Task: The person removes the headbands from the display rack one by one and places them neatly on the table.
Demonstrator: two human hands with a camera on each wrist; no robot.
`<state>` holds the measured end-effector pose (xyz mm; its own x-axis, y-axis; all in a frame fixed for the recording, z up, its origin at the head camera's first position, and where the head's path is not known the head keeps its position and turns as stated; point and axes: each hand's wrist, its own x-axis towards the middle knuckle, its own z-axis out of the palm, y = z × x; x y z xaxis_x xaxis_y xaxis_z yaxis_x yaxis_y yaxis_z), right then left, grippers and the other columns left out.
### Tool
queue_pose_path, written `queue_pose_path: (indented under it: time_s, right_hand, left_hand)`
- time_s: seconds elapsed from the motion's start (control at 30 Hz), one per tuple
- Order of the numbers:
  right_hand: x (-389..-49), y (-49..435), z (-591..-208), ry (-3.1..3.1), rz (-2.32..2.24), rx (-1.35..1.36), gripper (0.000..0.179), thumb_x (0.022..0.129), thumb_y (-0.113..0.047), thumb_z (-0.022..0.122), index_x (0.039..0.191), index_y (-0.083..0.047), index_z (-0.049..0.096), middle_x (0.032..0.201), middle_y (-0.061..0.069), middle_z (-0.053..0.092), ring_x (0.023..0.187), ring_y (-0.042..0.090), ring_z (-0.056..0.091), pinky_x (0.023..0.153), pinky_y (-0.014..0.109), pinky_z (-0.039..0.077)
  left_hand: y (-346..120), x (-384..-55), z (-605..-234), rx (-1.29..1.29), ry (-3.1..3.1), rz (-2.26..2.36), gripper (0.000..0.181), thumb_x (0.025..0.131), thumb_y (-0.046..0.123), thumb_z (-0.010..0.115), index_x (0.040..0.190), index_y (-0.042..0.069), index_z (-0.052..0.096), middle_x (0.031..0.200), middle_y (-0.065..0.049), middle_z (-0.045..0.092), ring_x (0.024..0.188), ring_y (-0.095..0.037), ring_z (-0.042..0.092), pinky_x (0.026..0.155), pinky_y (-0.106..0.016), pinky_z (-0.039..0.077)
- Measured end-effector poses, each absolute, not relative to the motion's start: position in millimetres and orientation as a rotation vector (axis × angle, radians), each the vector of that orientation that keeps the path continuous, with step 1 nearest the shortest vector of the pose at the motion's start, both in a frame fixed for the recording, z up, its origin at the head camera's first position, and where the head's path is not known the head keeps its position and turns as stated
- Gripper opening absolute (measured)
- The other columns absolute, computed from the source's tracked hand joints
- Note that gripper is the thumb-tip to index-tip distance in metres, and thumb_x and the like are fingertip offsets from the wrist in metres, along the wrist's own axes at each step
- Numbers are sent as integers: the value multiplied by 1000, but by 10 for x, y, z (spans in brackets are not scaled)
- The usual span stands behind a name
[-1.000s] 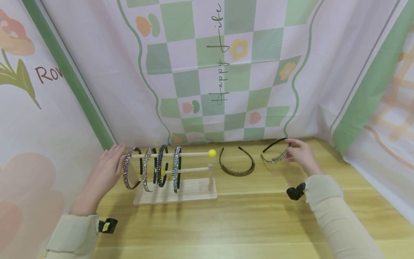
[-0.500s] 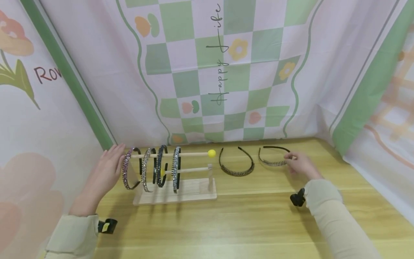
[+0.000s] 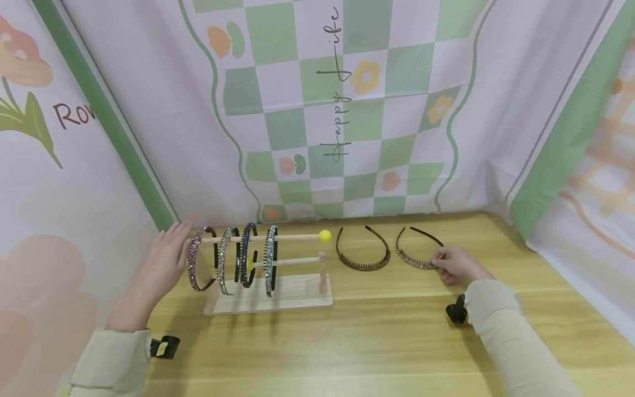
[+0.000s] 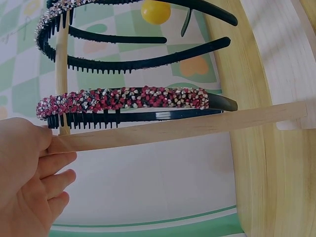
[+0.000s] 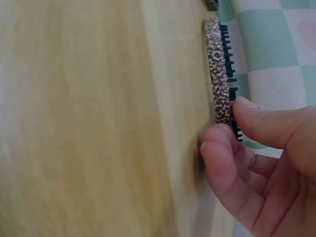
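My right hand (image 3: 458,266) pinches the right end of a glittery toothed headband (image 3: 413,261), low at the tabletop, with thumb and index finger. In the right wrist view its pinkish stone-covered band (image 5: 217,69) runs up from the fingertips, black teeth toward the backdrop. My left hand (image 3: 163,253) grips the top of the left upright of a wooden headband stand (image 3: 300,289). The left wrist view shows this upright (image 4: 173,128) between thumb and fingers. Several headbands hang on the upper rod, a pink-stoned headband (image 4: 148,98) nearest the left hand.
A dark gold toothed headband (image 3: 364,266) lies on the table (image 3: 377,342) between the stand and the right hand. A yellow ball (image 3: 324,236) caps the upper rod's right end. A checkered cloth backdrop (image 3: 367,127) rises behind the table, with cloth sides left and right.
My right hand has lowered the held headband and drawn it nearer, turning it so its tips point to the back, beside the dark gold headband. The left hand has stayed on the stand.
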<state>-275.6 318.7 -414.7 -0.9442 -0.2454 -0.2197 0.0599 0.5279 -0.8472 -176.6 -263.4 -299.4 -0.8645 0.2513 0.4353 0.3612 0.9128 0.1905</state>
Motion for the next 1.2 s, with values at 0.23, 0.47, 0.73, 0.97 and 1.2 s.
queue_pose_path:
  time_s: [0.23, 0.47, 0.73, 0.97, 1.2]
  right_hand:
    - [-2773, 3200, -4171, 2468, -1339, -164, 12, 97, -1, 41, 92, 8, 48, 65, 4, 42, 52, 12, 43, 44, 22, 41]
    - [-2783, 3199, -4132, 2463, -1304, -180, 10, 96, 2, 41, 95, 8, 48, 65, 4, 43, 51, 12, 44, 45, 23, 44]
    - [-2759, 3169, -4023, 2585, -1199, -184, 32, 93, -5, 50, 116, 15, 43, 67, 11, 53, 54, 19, 54, 51, 34, 53]
    - [-2761, 3032, -3814, 2713, -1110, -243, 39, 94, -11, 49, 122, 14, 42, 73, 15, 56, 57, 24, 57, 56, 40, 54]
    - [-2805, 2811, -3550, 2806, -1123, -319, 35, 93, -12, 53, 118, 12, 47, 71, 11, 53, 58, 27, 59, 56, 42, 55]
  left_hand:
    - [-2638, -1775, -3002, -449, -2655, -375, 41, 100, 10, 37, 133, -13, 34, 135, -32, 34, 126, -47, 28, 110, -49, 10]
    - [-2633, -1772, -3001, -435, -2663, -378, 41, 100, 11, 36, 134, -12, 34, 136, -32, 34, 127, -47, 28, 110, -49, 10]
    - [-2630, -1765, -3000, -438, -2662, -376, 41, 100, 10, 37, 134, -12, 34, 136, -32, 34, 126, -47, 27, 110, -49, 10]
    - [-2630, -1750, -3001, -439, -2669, -383, 40, 100, 10, 37, 133, -13, 34, 136, -32, 34, 126, -48, 27, 110, -50, 10]
    - [-2623, -1762, -2994, -442, -2656, -379, 40, 99, 9, 37, 132, -13, 36, 135, -32, 35, 126, -48, 28, 110, -50, 11]
